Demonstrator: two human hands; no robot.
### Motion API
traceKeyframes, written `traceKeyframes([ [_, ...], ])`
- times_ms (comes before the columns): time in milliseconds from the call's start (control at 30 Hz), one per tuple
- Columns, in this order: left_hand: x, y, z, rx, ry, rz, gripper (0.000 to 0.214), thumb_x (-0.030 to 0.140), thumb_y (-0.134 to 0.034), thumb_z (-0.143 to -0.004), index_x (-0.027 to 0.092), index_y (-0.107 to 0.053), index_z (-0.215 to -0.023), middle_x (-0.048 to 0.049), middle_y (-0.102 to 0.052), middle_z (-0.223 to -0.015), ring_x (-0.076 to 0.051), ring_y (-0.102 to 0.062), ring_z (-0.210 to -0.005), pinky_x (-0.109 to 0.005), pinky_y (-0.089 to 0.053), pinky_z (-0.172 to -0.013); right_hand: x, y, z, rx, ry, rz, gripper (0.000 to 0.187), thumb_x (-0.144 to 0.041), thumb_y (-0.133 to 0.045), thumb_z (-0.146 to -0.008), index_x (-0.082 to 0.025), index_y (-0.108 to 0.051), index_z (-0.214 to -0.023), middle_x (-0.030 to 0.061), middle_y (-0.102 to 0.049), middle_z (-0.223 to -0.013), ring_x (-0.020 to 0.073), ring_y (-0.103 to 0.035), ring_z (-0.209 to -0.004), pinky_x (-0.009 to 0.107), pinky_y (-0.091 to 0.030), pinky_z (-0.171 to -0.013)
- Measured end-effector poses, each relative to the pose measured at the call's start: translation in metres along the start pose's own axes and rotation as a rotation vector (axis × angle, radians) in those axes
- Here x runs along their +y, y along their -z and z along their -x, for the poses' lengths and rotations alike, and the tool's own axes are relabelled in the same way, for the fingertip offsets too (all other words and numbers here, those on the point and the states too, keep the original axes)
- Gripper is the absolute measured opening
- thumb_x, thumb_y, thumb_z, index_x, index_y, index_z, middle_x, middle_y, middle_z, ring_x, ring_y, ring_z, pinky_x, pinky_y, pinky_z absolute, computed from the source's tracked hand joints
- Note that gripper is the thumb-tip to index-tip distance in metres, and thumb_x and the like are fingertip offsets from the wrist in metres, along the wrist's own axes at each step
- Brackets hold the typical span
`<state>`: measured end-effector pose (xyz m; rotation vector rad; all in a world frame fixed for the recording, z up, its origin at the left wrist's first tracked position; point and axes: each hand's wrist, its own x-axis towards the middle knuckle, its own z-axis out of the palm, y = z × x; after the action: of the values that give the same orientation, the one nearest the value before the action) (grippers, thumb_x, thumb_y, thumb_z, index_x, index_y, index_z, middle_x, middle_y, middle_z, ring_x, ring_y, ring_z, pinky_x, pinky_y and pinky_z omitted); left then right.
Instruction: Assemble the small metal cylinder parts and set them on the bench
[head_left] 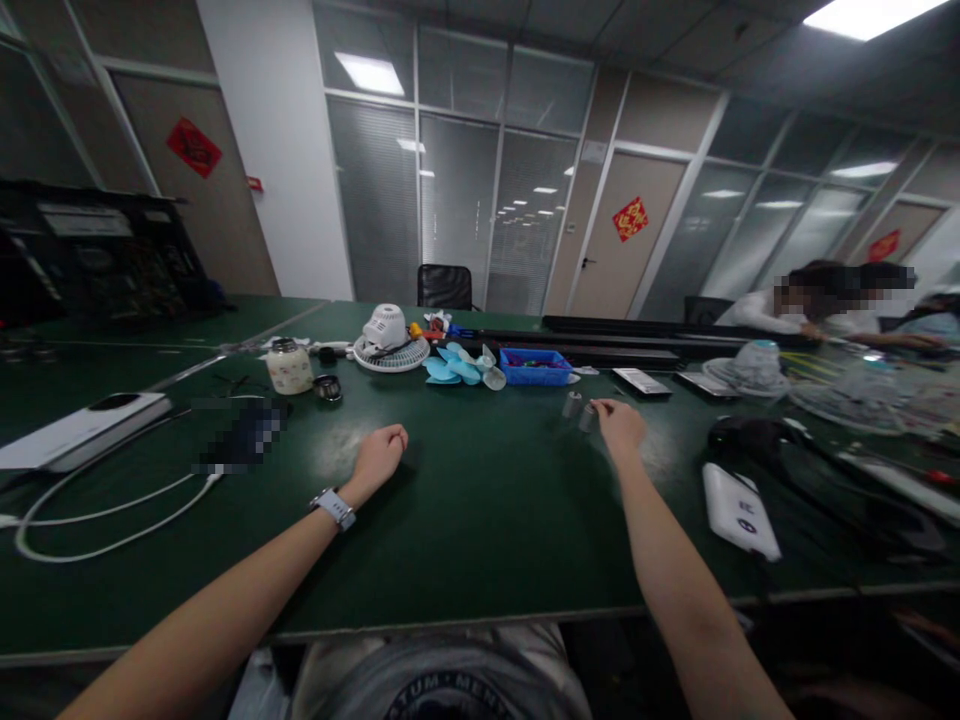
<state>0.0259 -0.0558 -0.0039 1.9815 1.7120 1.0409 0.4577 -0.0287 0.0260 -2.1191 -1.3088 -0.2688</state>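
My right hand [621,428] reaches over the right part of the green table, its thumb and fingertips pinched at the top of a small grey metal cylinder [588,418]. A second grey cylinder [572,404] stands upright just left of it, apart from my fingers. Their exact kind is too small to make out. My left hand [379,453], with a light-strapped watch on the wrist, rests on the table with its fingers curled closed. Nothing shows in it. Beyond the hands lie light-blue fan blades [459,366] and a blue tray [535,372] of small parts.
A white fan [391,345], a patterned jar [289,367] and a dark lid [328,388] stand at the back left. White cables [112,552] loop on the left. A white device [741,510] and black straps lie at the right. People sit at the far right.
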Motion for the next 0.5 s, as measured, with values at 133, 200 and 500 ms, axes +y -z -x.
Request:
traceKeyframes([
  [133, 0.0004, 0.0000, 0.0001, -0.002, -0.003, -0.006, 0.020, 0.020, -0.036, -0.071, 0.021, -0.052, -0.060, 0.0005, -0.055, -0.056, -0.016, -0.052, -0.059, -0.026, -0.032, -0.057, -0.0003, 0.0016, 0.0000, -0.009, 0.008, 0.006, 0.033, -0.044, -0.048, -0.092, -0.027, -0.072, -0.108, 0.0102, -0.072, -0.098, 0.0235, -0.065, -0.086, 0.029, -0.044, -0.071],
  [200, 0.0007, 0.0001, 0.0002, -0.004, 0.003, -0.004, 0.020, 0.020, -0.036, -0.071, 0.021, -0.052, -0.060, 0.0004, -0.055, -0.057, -0.017, -0.052, -0.059, -0.026, -0.032, -0.057, 0.0000, 0.0014, -0.0002, -0.014, 0.007, 0.017, 0.033, -0.044, -0.048, -0.092, -0.028, -0.071, -0.109, 0.0103, -0.072, -0.098, 0.0238, -0.065, -0.087, 0.030, -0.045, -0.072],
  [500, 0.0028, 0.0009, 0.0018, -0.010, 0.013, 0.006, 0.020, 0.020, -0.036, -0.071, 0.021, -0.053, -0.061, 0.0007, -0.056, -0.057, -0.017, -0.052, -0.060, -0.026, -0.032, -0.058, -0.0028, -0.0002, -0.0025, -0.063, -0.025, 0.057, 0.035, -0.045, -0.047, -0.091, -0.028, -0.072, -0.108, 0.0111, -0.071, -0.099, 0.0238, -0.065, -0.090, 0.030, -0.047, -0.074],
])
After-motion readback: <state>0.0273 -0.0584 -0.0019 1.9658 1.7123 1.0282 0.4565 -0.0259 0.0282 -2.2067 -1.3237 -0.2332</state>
